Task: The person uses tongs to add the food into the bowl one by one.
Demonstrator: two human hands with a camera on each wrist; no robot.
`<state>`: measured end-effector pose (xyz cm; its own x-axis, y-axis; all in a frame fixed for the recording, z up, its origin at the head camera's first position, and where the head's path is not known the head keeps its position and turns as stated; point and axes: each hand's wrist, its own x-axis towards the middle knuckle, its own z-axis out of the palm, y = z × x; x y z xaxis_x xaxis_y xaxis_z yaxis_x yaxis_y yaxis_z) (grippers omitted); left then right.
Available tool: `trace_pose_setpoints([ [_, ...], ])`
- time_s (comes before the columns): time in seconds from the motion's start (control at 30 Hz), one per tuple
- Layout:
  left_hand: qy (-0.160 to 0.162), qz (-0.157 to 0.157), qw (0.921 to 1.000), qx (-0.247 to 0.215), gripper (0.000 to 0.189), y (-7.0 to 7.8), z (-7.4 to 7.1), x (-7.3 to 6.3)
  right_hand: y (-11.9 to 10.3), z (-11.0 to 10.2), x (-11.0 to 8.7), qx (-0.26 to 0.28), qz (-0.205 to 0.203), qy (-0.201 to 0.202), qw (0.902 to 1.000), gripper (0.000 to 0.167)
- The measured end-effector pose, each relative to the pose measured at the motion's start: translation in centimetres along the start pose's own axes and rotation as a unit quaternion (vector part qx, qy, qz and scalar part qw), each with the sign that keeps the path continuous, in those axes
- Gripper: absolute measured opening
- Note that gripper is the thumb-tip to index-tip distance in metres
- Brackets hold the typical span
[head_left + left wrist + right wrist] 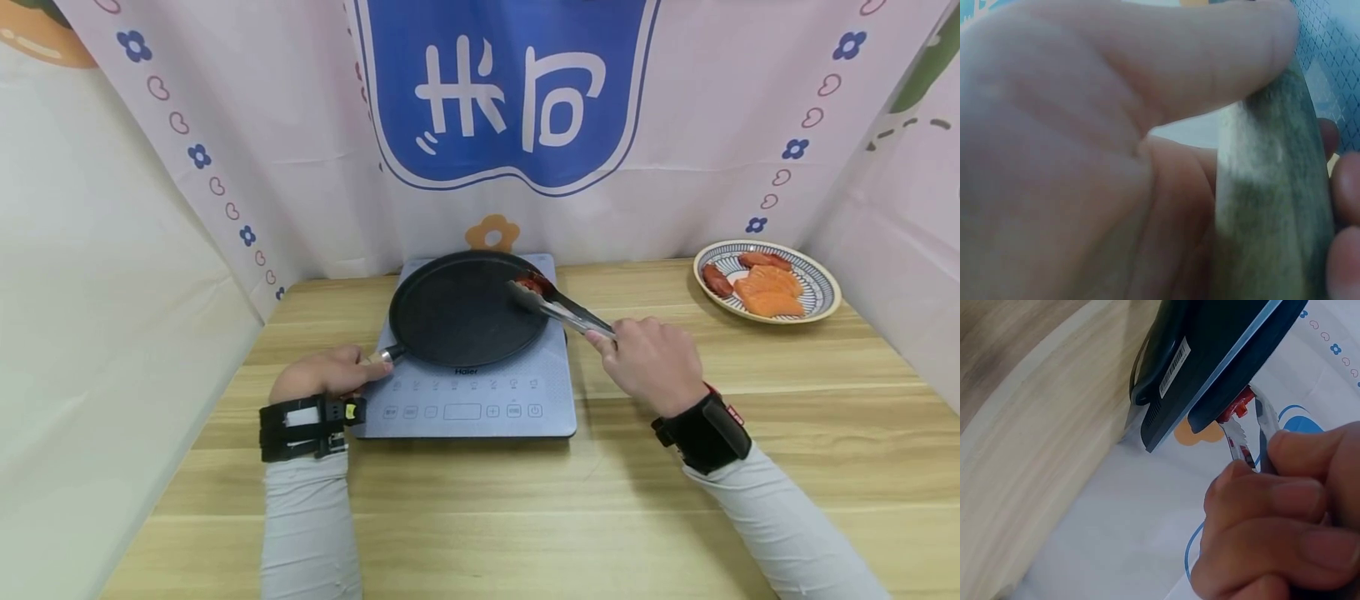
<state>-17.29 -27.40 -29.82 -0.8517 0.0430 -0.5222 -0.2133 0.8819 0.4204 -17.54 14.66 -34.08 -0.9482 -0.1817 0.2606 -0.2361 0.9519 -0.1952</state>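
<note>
A flat black frying pan sits on a grey induction cooktop. My left hand grips the pan's handle, thumb along its top and fingers curled beneath. In my right hand are metal tongs, pinched between thumb and fingers. The tong tips close around a small reddish-brown piece of food at the pan's right edge. From the right wrist view, the red piece shows between the tong tips, right at the pan's rim.
At the back right stands a patterned plate with orange salmon-like slices and reddish-brown pieces. A printed cloth hangs behind the wooden table, and pale cloth walls flank both sides.
</note>
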Motion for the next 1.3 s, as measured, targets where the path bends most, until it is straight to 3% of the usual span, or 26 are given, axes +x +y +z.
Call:
trace_pose_setpoints([
  [0.7,0.006,0.001,0.9999,0.010,0.048,0.15,0.12,-0.06,-0.26,0.10,-0.42,-0.041,-0.015,0.009,0.9990,0.054],
  [1.3,0.004,-0.007,1.0000,0.001,0.048,0.05,0.08,-0.07,-0.43,0.10,-0.26,-0.040,-0.016,0.015,0.9989,0.056],
])
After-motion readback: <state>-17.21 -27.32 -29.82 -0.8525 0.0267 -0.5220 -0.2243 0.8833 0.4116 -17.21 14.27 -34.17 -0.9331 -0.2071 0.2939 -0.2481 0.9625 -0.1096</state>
